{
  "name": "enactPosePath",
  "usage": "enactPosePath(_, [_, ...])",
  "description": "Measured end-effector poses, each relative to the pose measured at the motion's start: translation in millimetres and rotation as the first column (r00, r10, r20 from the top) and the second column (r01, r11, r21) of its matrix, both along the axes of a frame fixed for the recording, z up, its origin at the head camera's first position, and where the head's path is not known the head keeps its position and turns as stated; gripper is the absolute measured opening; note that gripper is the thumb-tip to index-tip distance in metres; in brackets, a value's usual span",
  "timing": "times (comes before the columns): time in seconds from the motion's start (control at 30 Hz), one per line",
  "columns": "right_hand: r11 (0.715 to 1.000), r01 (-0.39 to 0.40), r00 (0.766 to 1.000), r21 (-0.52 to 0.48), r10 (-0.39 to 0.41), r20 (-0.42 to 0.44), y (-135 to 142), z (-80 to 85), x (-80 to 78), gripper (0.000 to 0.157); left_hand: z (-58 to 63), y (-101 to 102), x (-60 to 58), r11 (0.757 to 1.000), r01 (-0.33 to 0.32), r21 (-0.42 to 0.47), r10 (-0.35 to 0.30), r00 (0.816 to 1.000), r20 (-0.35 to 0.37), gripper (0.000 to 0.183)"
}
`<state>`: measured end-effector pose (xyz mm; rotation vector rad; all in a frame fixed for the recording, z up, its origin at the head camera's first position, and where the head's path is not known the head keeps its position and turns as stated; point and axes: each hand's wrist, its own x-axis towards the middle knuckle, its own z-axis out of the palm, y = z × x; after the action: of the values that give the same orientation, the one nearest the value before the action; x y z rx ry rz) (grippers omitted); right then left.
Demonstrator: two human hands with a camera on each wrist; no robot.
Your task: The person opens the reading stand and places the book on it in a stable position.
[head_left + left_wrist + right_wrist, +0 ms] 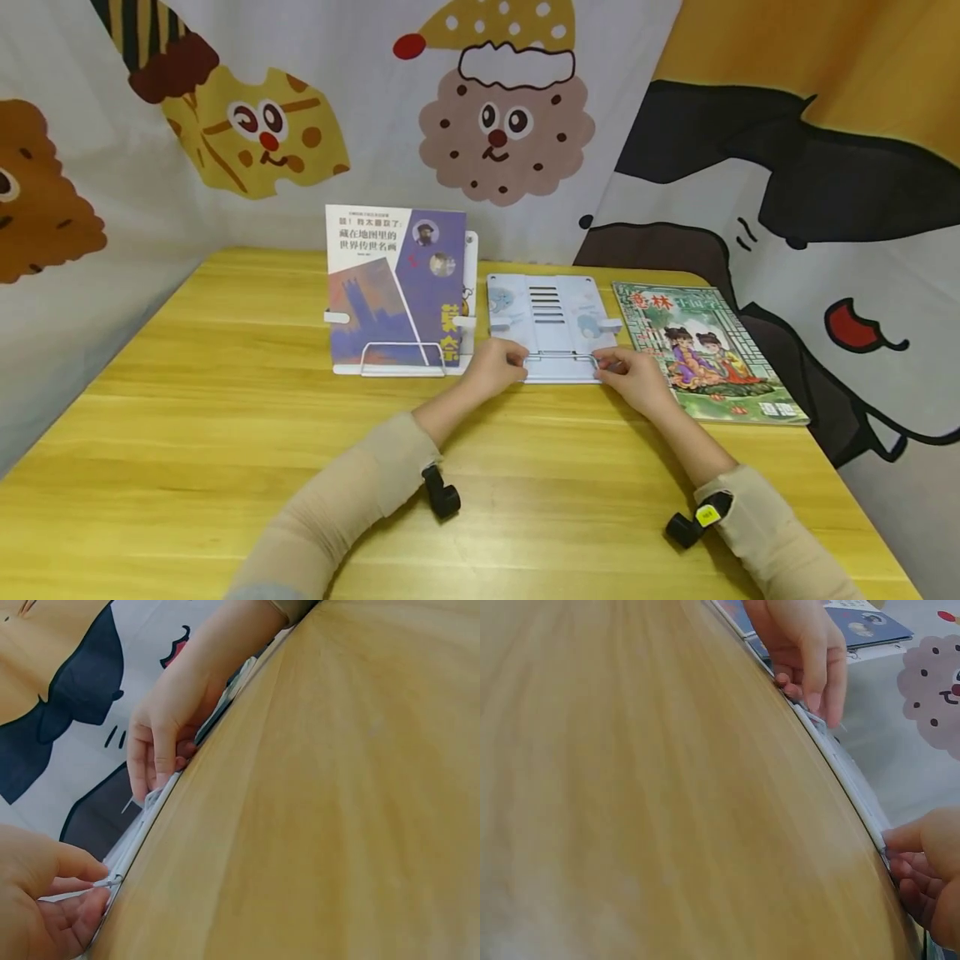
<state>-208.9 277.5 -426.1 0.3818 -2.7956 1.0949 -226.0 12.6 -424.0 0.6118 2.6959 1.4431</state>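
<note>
A pale blue book stand [550, 333] lies flat on the table, with slots down its middle and a clip on each side. Along its near edge runs a wire page holder [561, 357]. My left hand [493, 368] pinches the wire's left end between thumb and fingers, as the left wrist view shows at close range [52, 889]. At the other end, my right hand [637, 382] pinches the wire's right side. Its fingertips are partly hidden in the right wrist view, where the hand [934, 862] sits at the stand's edge.
To the left, a purple and white book [397, 292] leans on a second stand [470, 267], kept by side clips and a raised wire. A green illustrated magazine [705, 350] lies right of the flat stand. Behind the wooden table [225, 417] hangs a cartoon-print curtain [360, 50].
</note>
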Motion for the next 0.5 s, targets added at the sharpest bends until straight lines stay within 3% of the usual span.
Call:
enactPosePath(0.3, [1.0, -0.001, 0.999, -0.008, 0.001, 0.047, 0.6, -2.2, -0.7, 0.029, 2.2, 5.3, -3.3, 0.998, -0.006, -0.065, 0.006, 1.0, -0.006, 0.035])
enactPosePath(0.5, [0.998, -0.029, 0.994, -0.054, 0.034, 0.099, 0.7, 0.1, 1.6, 0.033, 4.2, 4.6, -3.5, 0.996, 0.031, -0.081, -0.029, 0.999, 0.015, 0.039])
